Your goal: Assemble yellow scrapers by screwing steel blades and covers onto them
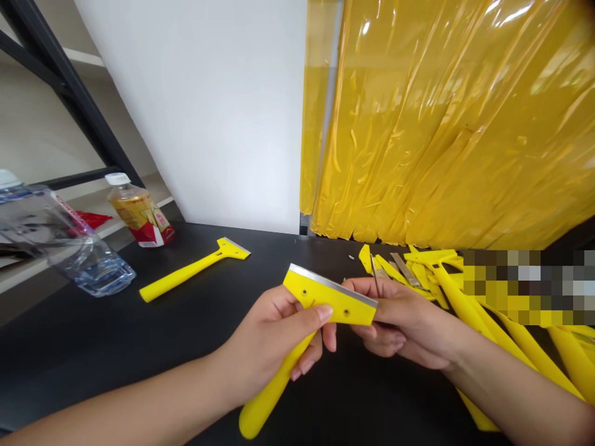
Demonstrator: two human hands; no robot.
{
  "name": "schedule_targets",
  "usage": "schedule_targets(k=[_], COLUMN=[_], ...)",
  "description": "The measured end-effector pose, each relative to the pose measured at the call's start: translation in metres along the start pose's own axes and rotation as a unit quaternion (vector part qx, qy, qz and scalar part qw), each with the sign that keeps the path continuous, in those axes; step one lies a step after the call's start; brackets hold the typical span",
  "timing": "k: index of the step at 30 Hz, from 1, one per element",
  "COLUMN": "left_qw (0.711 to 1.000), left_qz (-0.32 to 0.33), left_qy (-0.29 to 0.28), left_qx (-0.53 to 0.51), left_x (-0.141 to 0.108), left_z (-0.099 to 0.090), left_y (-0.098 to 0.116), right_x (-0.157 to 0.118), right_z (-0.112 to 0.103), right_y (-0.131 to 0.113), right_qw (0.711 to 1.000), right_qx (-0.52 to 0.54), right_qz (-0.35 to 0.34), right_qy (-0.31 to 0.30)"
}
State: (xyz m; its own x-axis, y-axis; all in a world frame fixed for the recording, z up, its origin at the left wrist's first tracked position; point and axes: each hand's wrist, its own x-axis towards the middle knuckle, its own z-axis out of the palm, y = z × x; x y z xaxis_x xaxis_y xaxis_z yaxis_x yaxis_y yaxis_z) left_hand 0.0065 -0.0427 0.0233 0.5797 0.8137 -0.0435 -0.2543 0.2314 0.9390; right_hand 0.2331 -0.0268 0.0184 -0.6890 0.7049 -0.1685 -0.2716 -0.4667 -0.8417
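A yellow scraper [357, 301] with a metal blade along its top edge is gripped in my left hand [269, 334]. My thumb presses on the scraper's head near two small holes, and the handle slants down to the left. Behind the head's right end, my right hand [413, 319] has its fingers curled together. A thin dark metal piece shows by its fingertips, but what it is and whether they hold it I cannot make out. On the left, another yellow scraper [190, 271] with a blade lies on the black table [176, 359].
Yellow scraper parts [446, 272] and metal strips [405, 271] are heaped on the right, partly pixelated. Small screws [351, 257] lie nearby. A clear bottle [69, 235] and a drink bottle [142, 214] stand left. Behind are a white panel [209, 111] and yellow plastic film [441, 124].
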Motion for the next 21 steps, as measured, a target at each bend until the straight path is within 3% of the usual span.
schedule_targets(k=[10, 21], left_qw=[0.999, 0.998], left_qz=[0.003, 0.016], left_qy=[0.048, 0.058], left_qx=[0.007, 0.024], left_x=[0.0064, 0.0084], left_z=[-0.0051, -0.0057], left_y=[0.0009, 0.0042], right_x=[0.0001, -0.0008], right_z=[0.0039, 0.0052], right_y=[-0.001, -0.0002], right_qw=[0.996, 0.997], right_qx=[0.012, 0.035], right_qz=[-0.043, -0.039], right_qy=[0.071, 0.055])
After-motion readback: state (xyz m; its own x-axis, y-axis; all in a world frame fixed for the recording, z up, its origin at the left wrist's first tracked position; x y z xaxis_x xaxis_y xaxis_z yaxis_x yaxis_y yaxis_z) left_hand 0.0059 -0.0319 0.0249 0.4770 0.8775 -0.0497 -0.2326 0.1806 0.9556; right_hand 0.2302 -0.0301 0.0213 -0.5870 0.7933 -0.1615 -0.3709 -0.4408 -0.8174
